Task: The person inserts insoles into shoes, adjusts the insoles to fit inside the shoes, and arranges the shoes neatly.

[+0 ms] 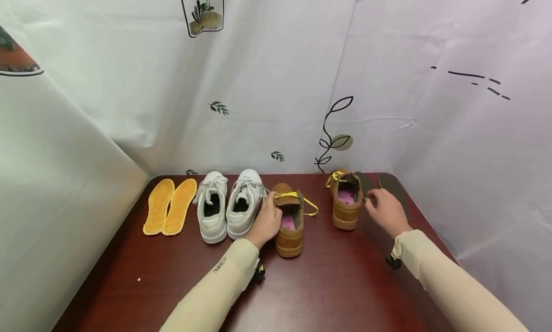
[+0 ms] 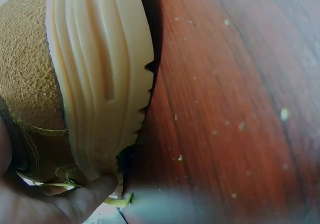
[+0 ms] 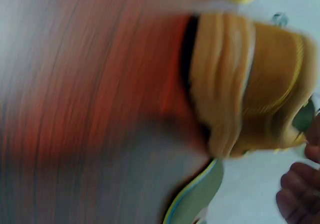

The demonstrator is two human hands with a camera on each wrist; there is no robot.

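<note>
My left hand (image 1: pixel 267 222) grips a brown suede shoe (image 1: pixel 290 241) by its left side, near the yellow laces. In the left wrist view the thumb lies along the pale rubber sole (image 2: pixel 102 83). A pink insole (image 1: pixel 288 222) shows inside that shoe. Its mate, the other brown shoe (image 1: pixel 346 212), stands farther right with pink inside it too. Just right of this mate hovers my right hand (image 1: pixel 385 211), fingers loosely bent and holding nothing visible. Dark grey-green insoles (image 1: pixel 397 190) lie behind and beside the right hand, partly hidden by it.
Two white sneakers (image 1: pixel 213 224) stand to the left of my left hand. Farther left lie two orange-yellow insoles (image 1: pixel 158 207). Everything rests on a dark red wooden table (image 1: pixel 327 284), with a pale printed curtain (image 1: pixel 276 83) behind and at both sides.
</note>
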